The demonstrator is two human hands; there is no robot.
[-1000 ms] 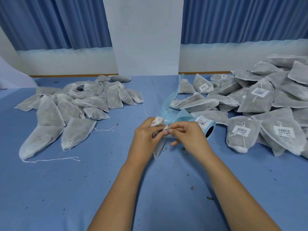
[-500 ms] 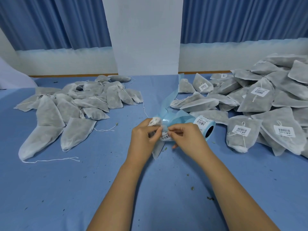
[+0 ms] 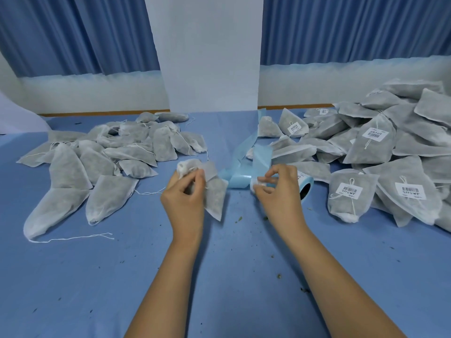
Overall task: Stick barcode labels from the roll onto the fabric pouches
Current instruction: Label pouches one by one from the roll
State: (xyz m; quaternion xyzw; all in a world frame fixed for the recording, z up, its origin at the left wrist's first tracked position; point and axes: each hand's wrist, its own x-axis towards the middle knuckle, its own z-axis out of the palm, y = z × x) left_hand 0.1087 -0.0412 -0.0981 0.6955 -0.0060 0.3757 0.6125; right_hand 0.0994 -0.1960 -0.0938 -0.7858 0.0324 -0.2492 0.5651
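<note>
Progress check from my end of the table (image 3: pixel 73 276). On the far left there's the heap of bare pouches (image 3: pixel 102 167), no stickers on any that I can see, so that's the to-do pile, and it's a fair bit of work left.

My left hand (image 3: pixel 185 201) has its fingers curled around the bunched neck of 1 grey pouch (image 3: pixel 216 193). The body hangs down to the right of my palm, just off the cloth. No barcode on the side facing me, so I'd call this one in progress, not done.

In the middle, the blue backing strip (image 3: pixel 244 157) trails off toward the wall. That's the spent liner, and there's plenty of it.

My right hand (image 3: pixel 278 198) is pinched between thumb and fingertips on a small white piece (image 3: pixel 258 185) right at the liner. I reckon it's the next label coming off, but it's blurry, so I can't swear to it. The label roll (image 3: pixel 306 189) lies on its side just behind that hand, touching the table, with stock left on it.

On the right is the finished pile (image 3: pixel 380 147), taller than the left one, with at least 5 barcode stickers facing up. The rest lie the wrong way round for me to tell.

So I'd guess I'm past halfway. Next up is getting this sticker onto the pouch in my left hand.
</note>
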